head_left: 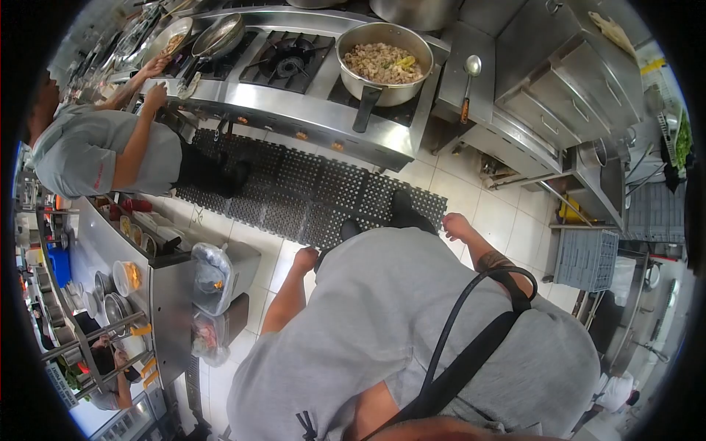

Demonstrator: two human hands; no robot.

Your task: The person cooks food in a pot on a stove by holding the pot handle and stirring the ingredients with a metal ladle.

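Note:
My left hand (306, 259) hangs beside my body, over the floor, with curled fingers and nothing visible in it. On the other side my right hand (457, 227) is also low and loosely closed, away from any object. Ahead of me a large metal pot (398, 92) stands on the stove, its black handle (366, 109) pointing toward me. Chopped, browned food (379, 62) with a yellow piece fills much of the pot. A large spoon (472, 67) with an orange and black handle lies on the steel counter right of the stove. Neither hand touches these.
A co-worker (110, 151) at the left holds a pan (170, 40) over the stove. Black perforated mats (287, 187) cover the tiles before the stove. A lined bin (220, 275) stands beside the left counter (173, 316). A grey crate (586, 259) is at right.

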